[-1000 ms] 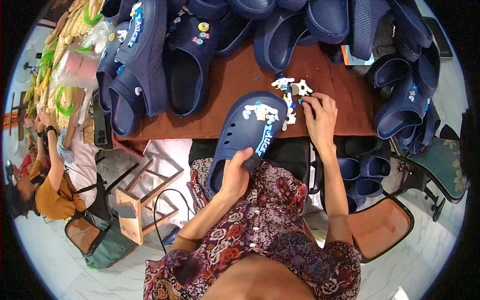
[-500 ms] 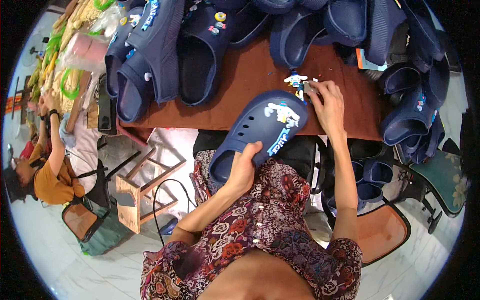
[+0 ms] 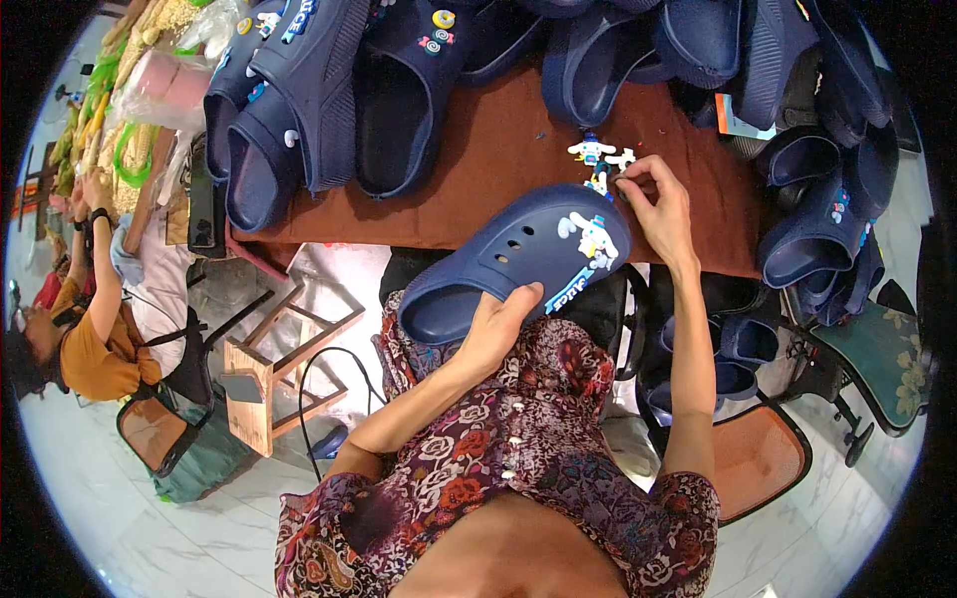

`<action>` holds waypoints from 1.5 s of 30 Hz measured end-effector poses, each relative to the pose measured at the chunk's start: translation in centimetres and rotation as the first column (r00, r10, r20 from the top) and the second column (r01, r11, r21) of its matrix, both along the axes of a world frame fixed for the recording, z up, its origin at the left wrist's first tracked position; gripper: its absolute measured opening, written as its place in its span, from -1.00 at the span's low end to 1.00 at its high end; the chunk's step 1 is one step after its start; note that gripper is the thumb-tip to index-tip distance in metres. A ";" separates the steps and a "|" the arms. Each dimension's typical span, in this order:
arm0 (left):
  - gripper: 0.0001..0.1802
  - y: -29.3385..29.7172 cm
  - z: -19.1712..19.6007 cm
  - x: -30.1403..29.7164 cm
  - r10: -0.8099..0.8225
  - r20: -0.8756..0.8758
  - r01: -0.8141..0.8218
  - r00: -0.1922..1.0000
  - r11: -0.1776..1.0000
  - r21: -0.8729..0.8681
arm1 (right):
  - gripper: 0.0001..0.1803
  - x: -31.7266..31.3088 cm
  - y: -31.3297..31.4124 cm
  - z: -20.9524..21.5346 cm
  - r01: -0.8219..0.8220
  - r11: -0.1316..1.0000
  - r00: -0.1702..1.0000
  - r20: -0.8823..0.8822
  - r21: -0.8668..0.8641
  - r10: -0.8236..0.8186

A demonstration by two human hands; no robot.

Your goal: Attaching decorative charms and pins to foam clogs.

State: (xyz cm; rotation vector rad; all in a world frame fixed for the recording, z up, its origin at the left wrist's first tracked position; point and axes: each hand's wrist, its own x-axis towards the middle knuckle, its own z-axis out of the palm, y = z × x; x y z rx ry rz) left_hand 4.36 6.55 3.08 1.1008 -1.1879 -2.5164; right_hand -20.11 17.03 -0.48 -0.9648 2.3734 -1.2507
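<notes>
My left hand (image 3: 501, 327) grips a navy foam clog (image 3: 469, 261) near its heel opening, thumb on top. The clog is tilted, toe toward the upper right, over the table's near edge. On its upper sit a white cartoon charm (image 3: 595, 239) and a blue-white lettered charm (image 3: 568, 291); several holes beside them are bare. Just past the toe, my right hand (image 3: 662, 211) pinches something small and dark that I cannot make out. Close to those fingertips lie a white winged charm (image 3: 592, 149), a small white charm (image 3: 624, 159) and a blue-yellow charm (image 3: 598, 182).
Several navy clogs (image 3: 399, 120) crowd the far side of the brown-covered table (image 3: 498, 145), and more clogs (image 3: 812, 234) hang at its right. A wooden stool (image 3: 249, 404) and chairs (image 3: 758, 458) stand around. At the left a co-worker (image 3: 105, 344) sits.
The clog in my left hand has turned flatter, its toe shifting right. My right hand has moved slightly, its fingers drawn back from the white charm on the table.
</notes>
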 end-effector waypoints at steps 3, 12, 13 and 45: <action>-0.47 -0.3 -0.1 0.1 -0.107 -0.039 0.106 0.993 0.994 -0.038 | -0.90 0.0 0.5 1.4 -0.006 0.986 0.988 0.148 -0.166 0.031; -0.54 -0.3 -0.2 -0.3 -0.197 -0.052 0.195 0.979 0.979 -0.053 | -0.89 3.2 -0.9 8.0 -0.308 0.939 0.818 0.461 -0.151 0.343; -0.54 -0.2 -0.3 -0.4 -0.199 -0.053 0.197 0.979 0.979 -0.053 | -0.88 3.5 -1.2 8.1 -0.364 0.922 0.832 0.399 -0.136 0.387; -0.52 -0.6 -1.7 -1.7 -0.315 -0.073 0.288 0.946 0.924 -0.251 | -0.80 2.3 -2.6 4.8 -0.509 0.855 0.813 0.383 0.100 0.439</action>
